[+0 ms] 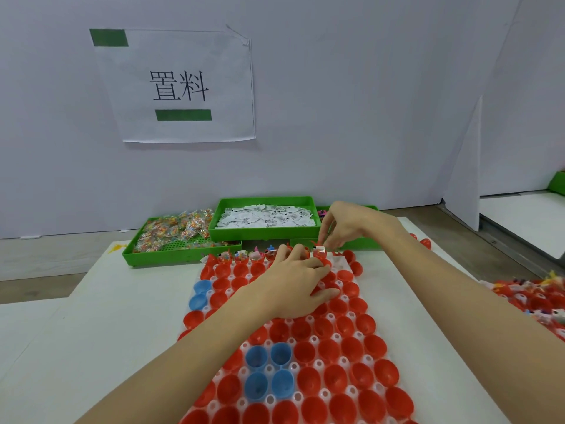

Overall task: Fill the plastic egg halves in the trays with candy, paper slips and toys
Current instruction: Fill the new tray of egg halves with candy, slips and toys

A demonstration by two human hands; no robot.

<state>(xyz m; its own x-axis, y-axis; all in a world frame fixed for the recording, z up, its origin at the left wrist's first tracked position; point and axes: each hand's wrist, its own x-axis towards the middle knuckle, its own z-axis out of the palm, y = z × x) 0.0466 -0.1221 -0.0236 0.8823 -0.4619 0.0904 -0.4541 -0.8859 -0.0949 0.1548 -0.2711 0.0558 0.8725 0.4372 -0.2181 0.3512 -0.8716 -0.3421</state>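
Red toy, light and spiky, suits a fingertip pinch: right hand pinches it at frame centre; left hand, fingers relaxed, rests on the egg halves.

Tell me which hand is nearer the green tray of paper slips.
Right. The right hand hovers just off the green tray of paper slips, at its right front corner. The left hand rests lower, on the egg halves.
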